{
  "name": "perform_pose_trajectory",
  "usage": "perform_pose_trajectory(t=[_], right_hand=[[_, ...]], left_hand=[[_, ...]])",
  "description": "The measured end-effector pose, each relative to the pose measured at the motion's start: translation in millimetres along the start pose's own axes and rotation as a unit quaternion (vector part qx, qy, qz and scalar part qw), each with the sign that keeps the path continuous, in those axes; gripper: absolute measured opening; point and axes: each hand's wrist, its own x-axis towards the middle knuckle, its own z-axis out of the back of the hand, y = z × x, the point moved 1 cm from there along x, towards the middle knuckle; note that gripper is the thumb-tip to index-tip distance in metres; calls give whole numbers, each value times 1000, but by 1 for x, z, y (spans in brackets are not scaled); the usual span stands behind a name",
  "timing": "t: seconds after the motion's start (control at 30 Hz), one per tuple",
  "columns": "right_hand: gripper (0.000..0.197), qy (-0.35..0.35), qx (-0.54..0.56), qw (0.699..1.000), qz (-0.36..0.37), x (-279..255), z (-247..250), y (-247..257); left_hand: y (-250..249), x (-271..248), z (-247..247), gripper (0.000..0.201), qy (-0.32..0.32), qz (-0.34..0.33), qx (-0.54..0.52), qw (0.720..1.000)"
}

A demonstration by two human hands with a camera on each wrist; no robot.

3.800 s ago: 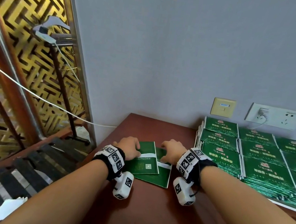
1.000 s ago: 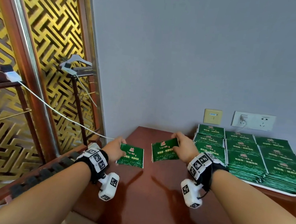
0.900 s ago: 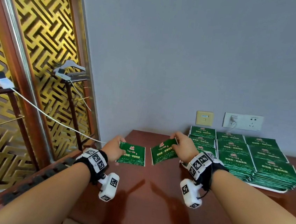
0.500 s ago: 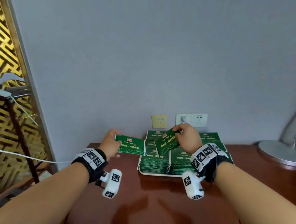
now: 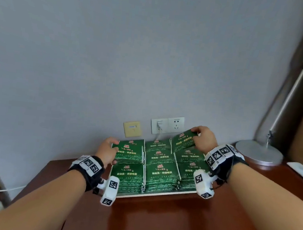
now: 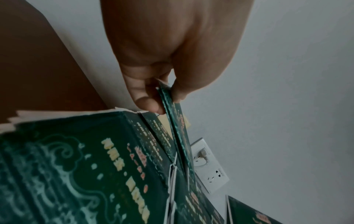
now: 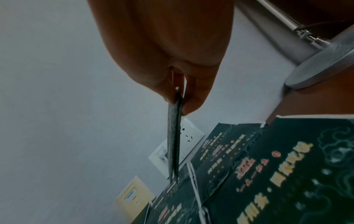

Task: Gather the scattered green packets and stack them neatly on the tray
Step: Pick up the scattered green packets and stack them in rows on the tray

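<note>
The packets are flat, glossy green squares with pale swirl print and gold lettering, stacked in a three-by-three grid of piles (image 5: 161,174) on a thin, pale tray (image 5: 157,194). The tray sits on a polished red-brown table (image 5: 173,222) against a matt grey wall, below a cream wall plate (image 5: 132,129) and a white socket (image 5: 167,125). A round brushed-metal lamp base (image 5: 258,155) stands to the right.

Half a second ago I held both packets in the air, the left one out past the tray's edge; now both are over the tray, and the carved gold screen has left my view.

My left hand (image 5: 106,152) pinches its packet (image 5: 130,151) by the left edge, thumb on top and fingers beneath, over the back-left piles. My right hand (image 5: 205,140) pinches its packet (image 5: 184,140) at the far right corner between thumb and fingers (image 7: 197,97), tilted up above the back-right pile, its low edge near the pile.
</note>
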Motion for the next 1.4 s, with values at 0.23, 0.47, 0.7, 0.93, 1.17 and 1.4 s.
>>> perform_pose_trajectory(t=[0.23, 0.47, 0.7, 0.93, 1.17, 1.4], right_hand=[[37, -14, 32, 997, -69, 45, -22, -30], [38, -2, 38, 996, -80, 66, -38, -44], [37, 30, 8, 995, -91, 72, -44, -46], [41, 73, -57, 992, -82, 66, -45, -43], [39, 127, -98, 984, -76, 61, -44, -45], [42, 154, -135, 976, -69, 51, -40, -40]], left_hand=[[12, 24, -13, 18, 24, 28, 34, 999], [21, 37, -15, 18, 47, 21, 57, 997], [28, 43, -13, 24, 52, 27, 88, 994], [31, 41, -6, 27, 52, 14, 125, 991], [32, 36, -5, 23, 49, 1, 155, 987], [31, 33, -1, 18, 64, -3, 154, 986]])
